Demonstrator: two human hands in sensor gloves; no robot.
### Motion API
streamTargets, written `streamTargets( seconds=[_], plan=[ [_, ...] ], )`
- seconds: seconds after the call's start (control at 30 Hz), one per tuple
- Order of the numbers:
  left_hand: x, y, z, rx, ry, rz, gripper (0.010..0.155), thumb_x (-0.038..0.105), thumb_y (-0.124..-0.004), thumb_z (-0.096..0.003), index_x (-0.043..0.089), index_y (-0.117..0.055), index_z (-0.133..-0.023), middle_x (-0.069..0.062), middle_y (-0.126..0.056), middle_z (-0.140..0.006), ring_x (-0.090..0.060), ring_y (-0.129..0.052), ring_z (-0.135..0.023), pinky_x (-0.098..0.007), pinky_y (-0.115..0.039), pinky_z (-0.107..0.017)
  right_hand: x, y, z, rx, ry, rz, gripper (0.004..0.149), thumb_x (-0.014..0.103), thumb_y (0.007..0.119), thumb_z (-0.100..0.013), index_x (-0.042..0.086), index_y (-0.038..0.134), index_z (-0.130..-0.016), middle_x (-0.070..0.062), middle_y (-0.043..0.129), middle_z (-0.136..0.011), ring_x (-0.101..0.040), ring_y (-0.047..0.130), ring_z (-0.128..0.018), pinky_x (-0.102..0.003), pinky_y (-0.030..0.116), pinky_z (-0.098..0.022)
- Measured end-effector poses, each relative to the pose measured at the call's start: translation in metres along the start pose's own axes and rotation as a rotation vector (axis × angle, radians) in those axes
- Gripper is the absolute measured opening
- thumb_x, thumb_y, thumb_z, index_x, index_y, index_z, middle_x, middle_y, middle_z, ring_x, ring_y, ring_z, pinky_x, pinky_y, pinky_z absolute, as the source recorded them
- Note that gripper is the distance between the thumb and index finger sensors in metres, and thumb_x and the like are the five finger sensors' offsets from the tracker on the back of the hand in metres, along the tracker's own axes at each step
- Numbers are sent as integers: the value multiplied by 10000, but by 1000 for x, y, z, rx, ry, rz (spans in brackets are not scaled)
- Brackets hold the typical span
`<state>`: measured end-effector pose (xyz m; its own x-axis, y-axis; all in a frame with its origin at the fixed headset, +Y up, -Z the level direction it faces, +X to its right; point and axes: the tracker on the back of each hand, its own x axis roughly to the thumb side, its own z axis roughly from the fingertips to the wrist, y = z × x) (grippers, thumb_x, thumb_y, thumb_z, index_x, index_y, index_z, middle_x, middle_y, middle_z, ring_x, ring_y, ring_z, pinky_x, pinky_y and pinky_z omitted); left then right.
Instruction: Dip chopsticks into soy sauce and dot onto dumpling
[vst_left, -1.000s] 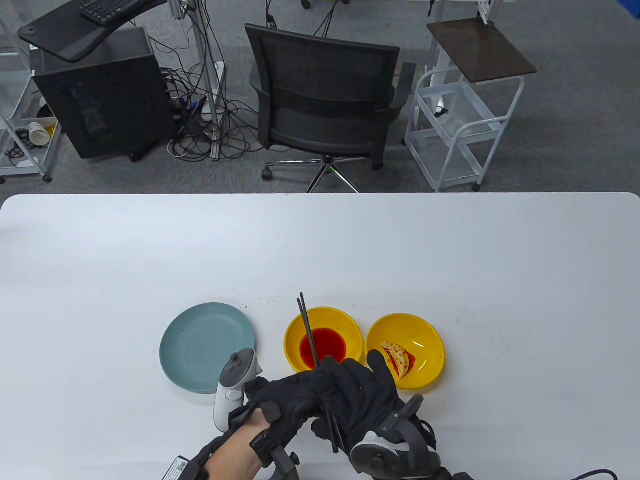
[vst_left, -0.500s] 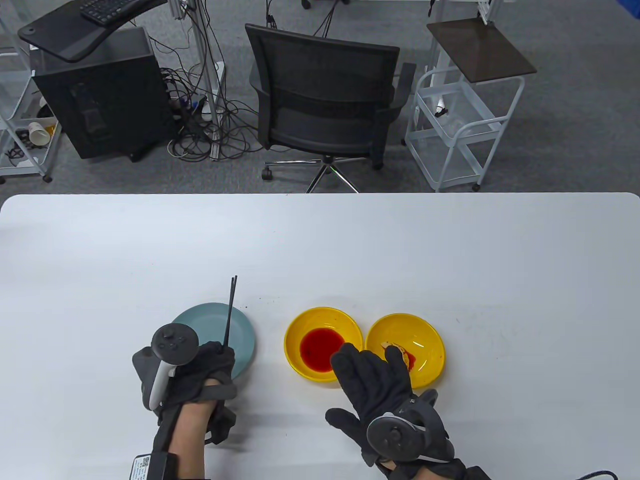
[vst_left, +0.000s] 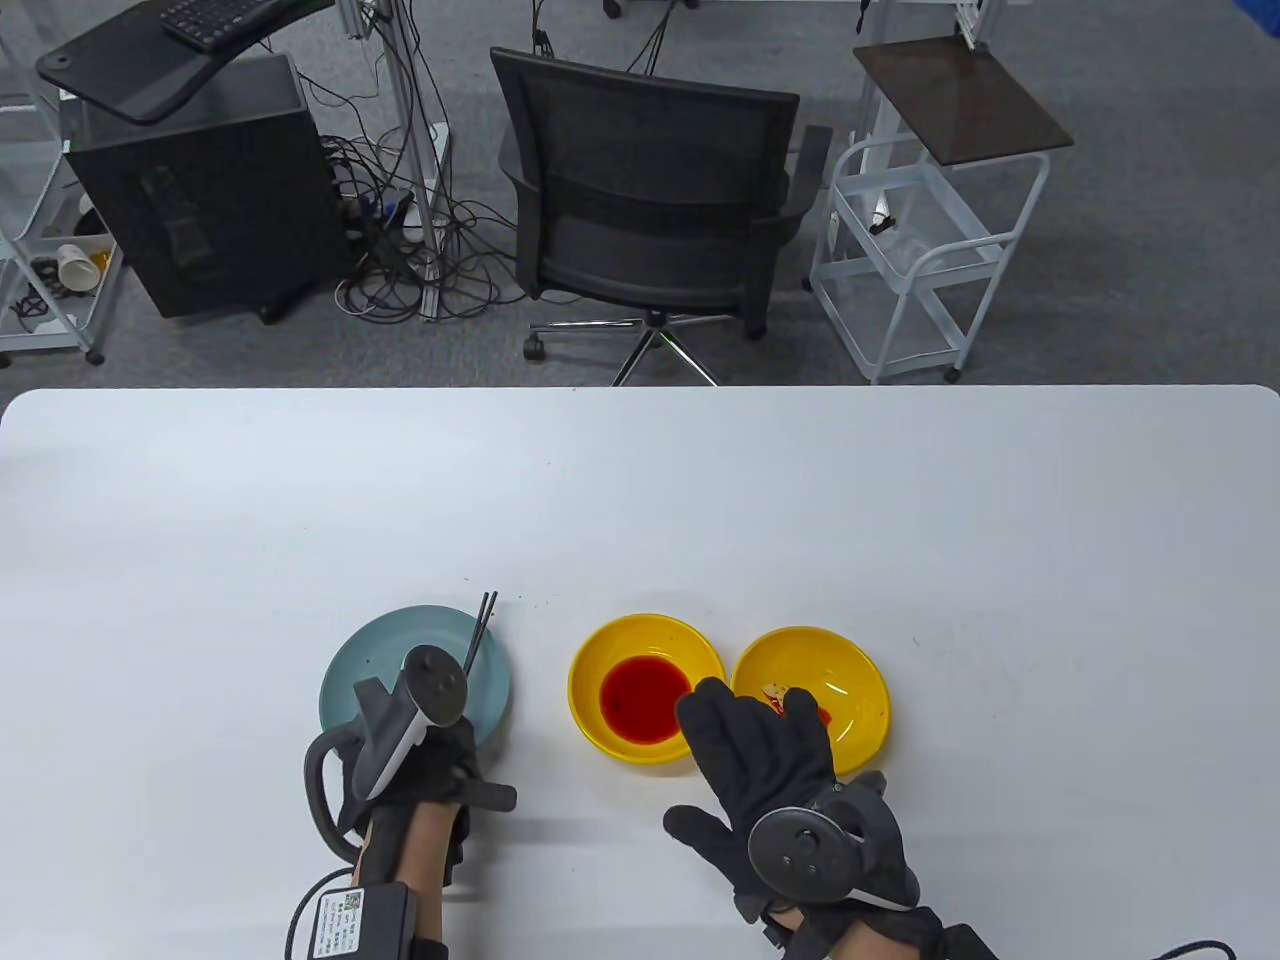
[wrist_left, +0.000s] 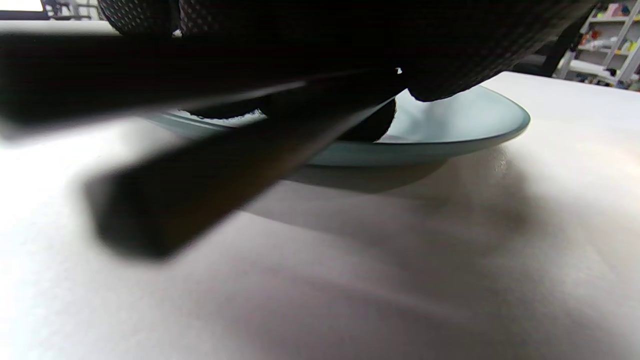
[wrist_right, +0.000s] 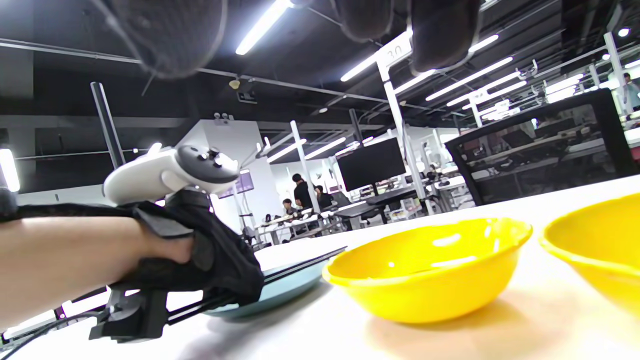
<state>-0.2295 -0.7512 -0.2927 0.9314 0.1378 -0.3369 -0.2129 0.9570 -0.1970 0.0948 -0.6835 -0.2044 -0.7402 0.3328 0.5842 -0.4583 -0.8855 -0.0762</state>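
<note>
My left hand (vst_left: 425, 765) grips a pair of dark chopsticks (vst_left: 481, 622) and holds them low across the blue plate (vst_left: 375, 690), tips past its far right rim. In the right wrist view the chopsticks (wrist_right: 305, 261) lie along the plate (wrist_right: 292, 286) under my left hand (wrist_right: 210, 260). My right hand (vst_left: 760, 755) is open and empty, fingers spread over the near edges of both yellow bowls. The sauce bowl (vst_left: 592, 655) holds red sauce (vst_left: 640, 695). The dumpling (vst_left: 772, 689) in the right bowl (vst_left: 860, 700) is mostly hidden by my fingers.
The three dishes stand in a row near the table's front edge. Small sauce specks dot the table behind the blue plate. An office chair (vst_left: 650, 200) and a white cart (vst_left: 920, 260) stand beyond the far edge.
Both hands held the chopsticks over the sauce bowl. My left hand carried them left to the blue plate and lowered them. My right hand let go and spread open.
</note>
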Motion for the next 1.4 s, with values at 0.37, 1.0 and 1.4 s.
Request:
streamTargets(
  seconds=[0.37, 1.0, 1.4],
  plan=[
    [-10, 0, -2, -1, 40, 81, 484, 471, -805, -480, 113, -974, -759, -70, -986, -684, -337, -986, -561, -659, -637, -649, 0, 1, -1, 17, 10, -7, 842, 584, 668, -431, 226, 242, -1062, -121, 346, -1150, -497, 605, -941, -793, 308, -687],
    [-3, 27, 26, 227, -104, 215, 674, 572, -745, -473, 154, -747, -1001, -94, -726, -1017, -418, -774, -890, -697, -489, -696, -64, -17, 0, -6, 266, 0, 842, 583, 676, -429, 235, 247, -1064, -122, 308, -1155, -523, 485, -989, -800, 248, -687],
    [55, 11, 52, 118, -438, 49, 833, 694, -723, -453, 285, -473, -1134, -25, -318, -1223, -419, -373, -1151, -701, -331, -757, -78, 5, -3, 160, 360, 76, 878, 624, 667, -420, 249, 204, -1066, -113, 100, -1155, -559, 218, -1036, -802, 168, -670]
  ],
)
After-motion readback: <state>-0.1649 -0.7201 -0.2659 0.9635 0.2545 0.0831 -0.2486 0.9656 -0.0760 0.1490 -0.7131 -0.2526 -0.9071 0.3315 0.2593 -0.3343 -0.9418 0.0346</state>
